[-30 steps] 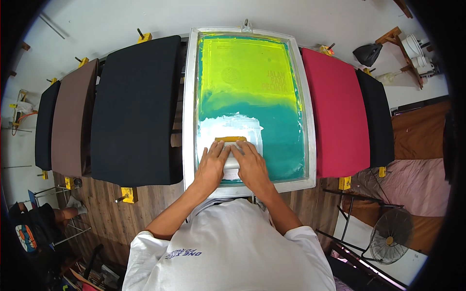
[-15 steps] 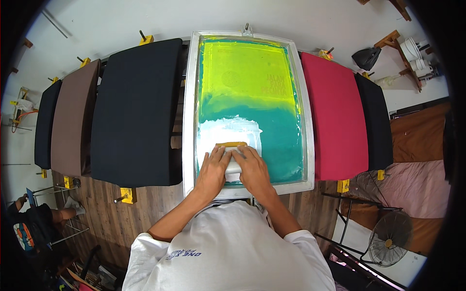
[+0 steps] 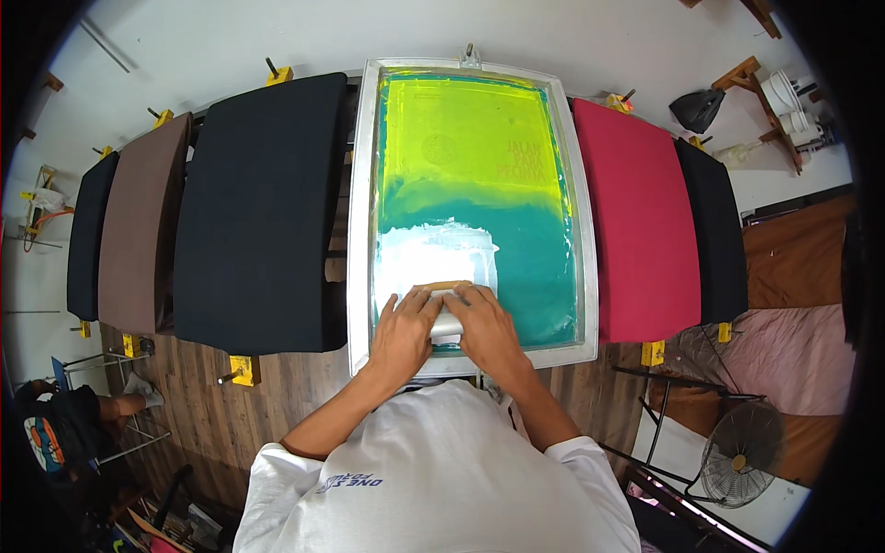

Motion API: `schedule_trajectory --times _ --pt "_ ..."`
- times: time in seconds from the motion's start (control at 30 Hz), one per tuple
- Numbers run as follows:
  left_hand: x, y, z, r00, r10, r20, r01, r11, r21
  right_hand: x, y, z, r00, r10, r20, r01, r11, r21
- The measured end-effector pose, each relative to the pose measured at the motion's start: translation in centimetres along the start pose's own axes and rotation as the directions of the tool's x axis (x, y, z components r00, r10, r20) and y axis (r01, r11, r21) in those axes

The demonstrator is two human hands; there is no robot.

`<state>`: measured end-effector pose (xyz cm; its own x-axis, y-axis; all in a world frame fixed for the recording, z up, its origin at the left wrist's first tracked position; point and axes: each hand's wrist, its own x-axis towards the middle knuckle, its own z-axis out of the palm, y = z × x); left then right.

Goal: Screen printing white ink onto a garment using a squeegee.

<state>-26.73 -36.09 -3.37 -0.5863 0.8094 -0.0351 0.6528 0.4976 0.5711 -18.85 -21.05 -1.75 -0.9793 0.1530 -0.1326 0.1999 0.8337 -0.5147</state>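
A silk-screen frame [image 3: 587, 276] with silver-grey edges lies in front of me. Its mesh is yellow-green at the far end and teal [image 3: 539, 267] toward me. White ink [image 3: 433, 249] covers a patch at the near left of the mesh. Both my hands grip a squeegee [image 3: 448, 324] over the near part of this patch; it has a metal body and a tan strip along its far edge. My left hand [image 3: 403, 329] is closed on its left side, and my right hand [image 3: 483, 329] on its right, fingertips nearly meeting. Its lower edge is partly hidden.
Black [image 3: 253, 212] and brown [image 3: 136, 226] fabric-covered boards stand at left, a red one [image 3: 638, 221] and another black one [image 3: 714, 230] at right. Yellow clamps [image 3: 243, 370] hold bolts at their ends. A fan [image 3: 740, 454] stands lower right; a seated person [image 3: 69, 429] is lower left.
Both hands and the squeegee have come slightly toward me over the white ink. The person at lower left has shifted a little.
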Motion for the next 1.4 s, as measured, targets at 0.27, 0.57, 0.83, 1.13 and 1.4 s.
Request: schedule_trajectory --times 0.27,0.57,0.83,1.13,1.4 --pt "-0.4 0.2 -0.2 0.999 -0.005 -0.031 0.003 0.999 -0.055 -0.4 0.3 0.4 0.997 -0.069 -0.033 0.066 0.995 -0.077" --pt "-0.5 0.5 -0.8 0.999 -0.030 0.017 0.032 0.986 -0.163 -1.0 -0.1 0.5 0.998 -0.048 -0.033 0.047 0.999 -0.022" --pt "-0.8 0.4 -0.6 1.000 -0.002 -0.014 -0.001 0.986 -0.165 -1.1 -0.2 0.8 0.997 -0.037 -0.074 0.035 0.999 -0.016" --pt "-1.2 0.4 -1.2 0.998 -0.046 0.044 0.055 0.973 -0.226 -1.6 -0.6 0.8 0.997 -0.038 -0.071 0.037 0.999 -0.021" --pt "-1.7 0.4 -0.9 0.995 -0.055 0.081 0.075 0.961 -0.267 -1.9 -0.8 0.9 0.999 -0.021 -0.028 0.021 1.000 -0.013"
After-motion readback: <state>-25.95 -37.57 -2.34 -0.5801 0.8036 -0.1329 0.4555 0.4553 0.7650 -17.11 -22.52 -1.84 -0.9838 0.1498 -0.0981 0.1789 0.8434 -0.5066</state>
